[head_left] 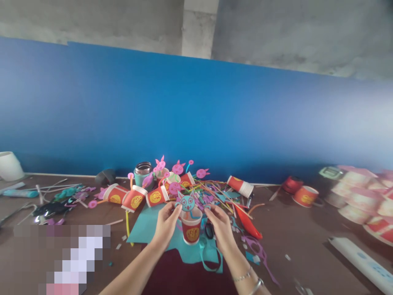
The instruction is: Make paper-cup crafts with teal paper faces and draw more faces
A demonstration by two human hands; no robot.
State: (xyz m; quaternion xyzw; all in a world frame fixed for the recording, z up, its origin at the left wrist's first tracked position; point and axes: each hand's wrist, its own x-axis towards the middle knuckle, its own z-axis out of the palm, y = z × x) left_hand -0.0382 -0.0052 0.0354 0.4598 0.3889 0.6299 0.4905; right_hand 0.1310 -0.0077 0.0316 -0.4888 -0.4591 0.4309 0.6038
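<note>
A red paper cup (190, 232) with a yellow emblem stands upright between my hands on sheets of turquoise paper (144, 225). Above its rim is a turquoise paper animal face (188, 203) with pointed ears, pink eyes and drawn features. My left hand (167, 221) pinches the left edge of this face. At the cup's right side, my right hand (219, 223) has its thumb and fingers closed together near the rim; what lies between them is too small to make out. Blue and orange strips show inside the cup. Dark-handled scissors (209, 230) lie partly hidden behind the cup.
Several decorated red cups (134, 199) lie tipped behind, beside a teal metal flask (143, 172). Coloured straws and paper scraps spread rightward to a stack of cups (240, 187). A white power strip (362, 262) lies at right. A blue partition (196, 119) stands behind the table.
</note>
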